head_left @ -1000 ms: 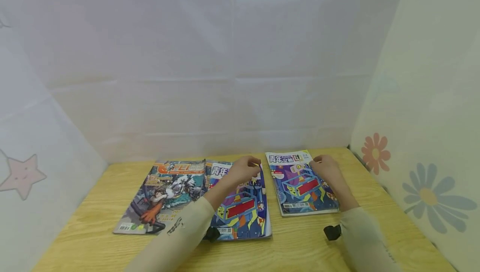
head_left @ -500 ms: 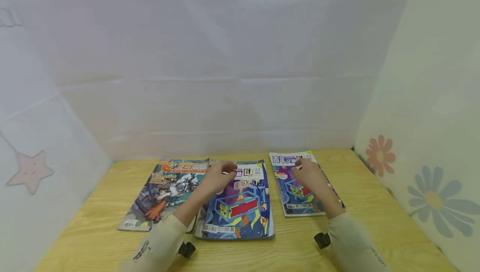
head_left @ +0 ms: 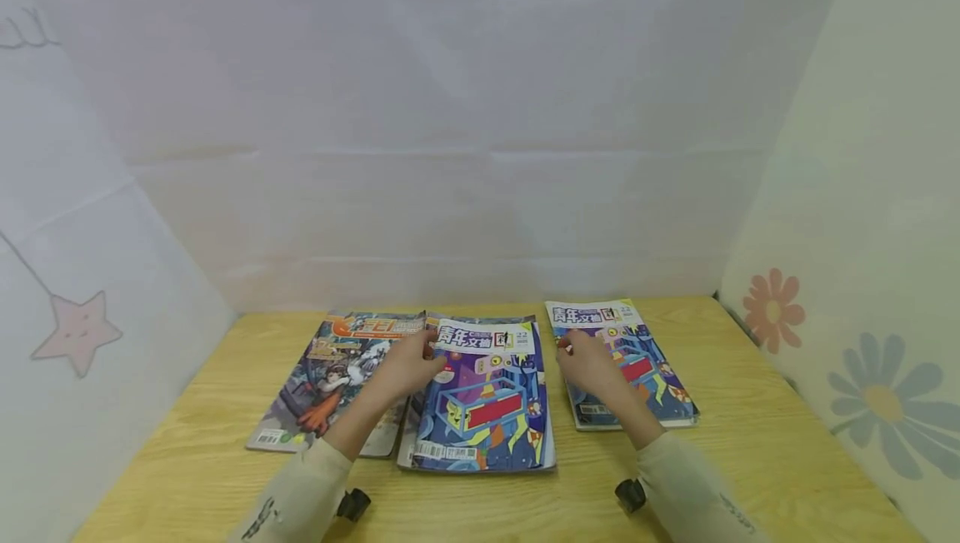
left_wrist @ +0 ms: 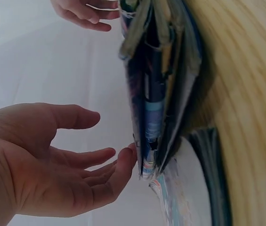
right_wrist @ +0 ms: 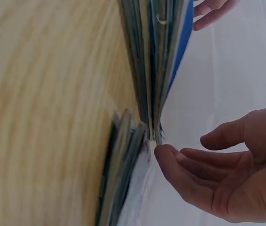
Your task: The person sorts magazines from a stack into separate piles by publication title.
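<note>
My left hand point(head_left: 401, 368) hovers over the seam between a comic magazine point(head_left: 352, 368) on the left and the middle magazine point(head_left: 480, 401), which has a purple and blue cover. In the left wrist view its fingers are loosely bent, thumb apart, one fingertip close to the magazine edges; contact is unclear. My right hand point(head_left: 592, 368) is over the left side of a matching purple magazine point(head_left: 663, 376) on the right. In the right wrist view a fingertip lies against or just beside the stack's edges point(right_wrist: 154, 94), with the thumb apart. Neither hand grips anything.
All the magazines lie on a wooden table point(head_left: 495, 510), the middle one on top of others. A strip of table separates the middle and right stacks. A white sheet point(head_left: 480, 151) stands behind, with side sheets printed with a star point(head_left: 77, 333) and flowers point(head_left: 881, 401).
My left hand has moved left, off the middle magazine's cover. My right hand has moved left across the right magazine. The view has turned slightly left; the magazines keep their places.
</note>
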The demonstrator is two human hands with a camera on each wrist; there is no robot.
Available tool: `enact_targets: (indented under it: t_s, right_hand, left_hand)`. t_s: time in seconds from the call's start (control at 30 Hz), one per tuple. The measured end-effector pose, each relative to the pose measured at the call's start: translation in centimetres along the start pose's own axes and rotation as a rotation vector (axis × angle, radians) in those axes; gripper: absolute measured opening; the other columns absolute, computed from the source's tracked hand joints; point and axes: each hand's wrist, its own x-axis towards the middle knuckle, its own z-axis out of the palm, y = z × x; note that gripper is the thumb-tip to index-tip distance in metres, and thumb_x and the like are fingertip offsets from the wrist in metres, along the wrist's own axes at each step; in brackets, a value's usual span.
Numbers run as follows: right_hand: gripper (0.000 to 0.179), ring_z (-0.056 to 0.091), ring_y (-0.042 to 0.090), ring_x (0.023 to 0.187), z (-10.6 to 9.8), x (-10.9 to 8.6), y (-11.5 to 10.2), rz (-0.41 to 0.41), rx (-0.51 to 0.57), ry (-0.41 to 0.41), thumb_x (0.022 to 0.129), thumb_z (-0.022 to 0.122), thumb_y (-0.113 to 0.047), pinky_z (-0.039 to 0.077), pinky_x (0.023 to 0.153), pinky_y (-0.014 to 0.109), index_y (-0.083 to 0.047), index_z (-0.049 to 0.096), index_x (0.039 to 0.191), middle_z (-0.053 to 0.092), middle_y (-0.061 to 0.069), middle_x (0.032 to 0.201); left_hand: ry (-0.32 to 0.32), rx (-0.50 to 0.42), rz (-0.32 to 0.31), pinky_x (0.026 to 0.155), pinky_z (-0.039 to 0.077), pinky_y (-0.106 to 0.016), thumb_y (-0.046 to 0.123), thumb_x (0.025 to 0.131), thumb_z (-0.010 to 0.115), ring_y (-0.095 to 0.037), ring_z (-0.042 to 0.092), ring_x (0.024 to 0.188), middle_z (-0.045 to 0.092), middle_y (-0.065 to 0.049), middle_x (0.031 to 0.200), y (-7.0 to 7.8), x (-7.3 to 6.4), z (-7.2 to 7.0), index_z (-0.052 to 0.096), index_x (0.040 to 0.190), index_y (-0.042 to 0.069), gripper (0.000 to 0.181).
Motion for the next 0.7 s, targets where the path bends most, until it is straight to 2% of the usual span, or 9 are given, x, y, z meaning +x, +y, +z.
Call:
enact_targets:
  t_s: [0.17, 0.3, 0.43, 0.6, 0.7]
  right_hand:
    - [0.032, 0.064, 0.022, 0.075, 1.1, 0.2, -0.1, 0.056, 0.081, -0.069, 0.101, 0.056, -0.012, 0.056, 0.065, 0.036, 0.008, 0.064, 0.125, 0.068, 0.016, 0.104]
    - [0.034, 0.07, 0.025, 0.072, 1.7, 0.1, -0.4, 0.1, 0.229, -0.12, 0.101, 0.058, -0.01, 0.06, 0.06, 0.037, 0.012, 0.06, 0.127, 0.067, 0.018, 0.102]
    - [0.036, 0.07, 0.026, 0.072, 2.0, 0.1, -0.4, 0.145, 0.358, -0.166, 0.104, 0.055, -0.007, 0.06, 0.06, 0.038, 0.015, 0.054, 0.132, 0.065, 0.02, 0.101]
    - [0.034, 0.068, 0.025, 0.074, 2.1, 0.0, -0.2, 0.173, 0.402, -0.186, 0.104, 0.057, -0.008, 0.061, 0.063, 0.037, 0.015, 0.056, 0.13, 0.065, 0.019, 0.097]
    - [0.033, 0.069, 0.024, 0.075, 2.2, -0.1, 0.0, 0.161, 0.376, -0.192, 0.102, 0.062, -0.009, 0.061, 0.064, 0.037, 0.014, 0.06, 0.126, 0.067, 0.016, 0.095]
  left_hand:
    - [-0.037, 0.008, 0.0, 0.06, 0.045, -0.036, 0.012, 0.098, 0.064, -0.019, 0.058, 0.071, 0.066, -0.015, 0.109, -0.1, -0.4, -0.1, 0.048, 0.145, -0.009, 0.054]
    - [-0.017, -0.005, -0.007, 0.059, 0.044, -0.036, 0.012, 0.098, 0.064, -0.018, 0.055, 0.068, 0.065, -0.013, 0.105, -0.2, -0.4, -0.1, 0.048, 0.145, -0.009, 0.053]
    - [0.009, -0.038, -0.032, 0.058, 0.042, -0.035, 0.013, 0.099, 0.063, -0.018, 0.052, 0.066, 0.063, -0.012, 0.1, -0.7, -0.3, 0.3, 0.046, 0.148, -0.005, 0.054]
    - [0.052, -0.151, -0.095, 0.057, 0.043, -0.036, 0.014, 0.1, 0.059, -0.023, 0.06, 0.083, 0.063, -0.019, 0.119, -1.2, 0.0, 0.9, 0.042, 0.151, -0.002, 0.056]
    - [0.081, -0.223, -0.146, 0.065, 0.049, -0.039, 0.016, 0.1, 0.059, -0.029, 0.064, 0.099, 0.061, -0.02, 0.13, -1.2, 0.1, 1.1, 0.041, 0.153, 0.0, 0.058]
